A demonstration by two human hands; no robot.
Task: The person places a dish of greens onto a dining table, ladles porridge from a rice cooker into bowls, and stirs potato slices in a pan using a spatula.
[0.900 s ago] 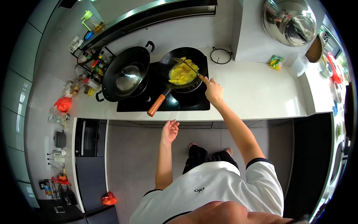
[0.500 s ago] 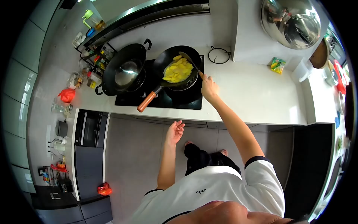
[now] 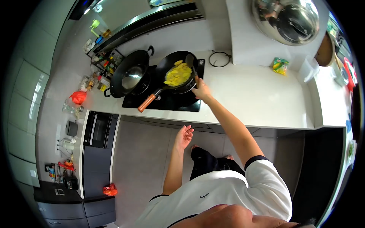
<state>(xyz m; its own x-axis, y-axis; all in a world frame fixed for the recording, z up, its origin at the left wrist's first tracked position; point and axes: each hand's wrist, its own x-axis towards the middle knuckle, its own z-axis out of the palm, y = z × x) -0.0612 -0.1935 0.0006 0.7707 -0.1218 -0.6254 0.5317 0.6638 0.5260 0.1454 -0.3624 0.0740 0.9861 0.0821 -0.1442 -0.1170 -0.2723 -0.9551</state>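
My right hand is closed around the handle of a spatula, to the right of a black frying pan. The spatula's head rests against the pan's far right inner side, beside a heap of yellow slices lying in liquid. The pan sits on the right burner of a black cooktop, its wooden handle jutting toward the front left. In front of the counter edge, my left hand hangs in the air with fingers loosely bent and apart, touching nothing.
A black two-handled wok stands on the left burner. Seasoning bottles and a red bag lie further left. On the right are a wire ring, a green-yellow packet and a clear plastic container. A steel lid hangs above.
My right hand has moved left toward the pan, and the spatula has swung from over the slices to the pan's right side. The view has shifted slightly; my left hand remains open.
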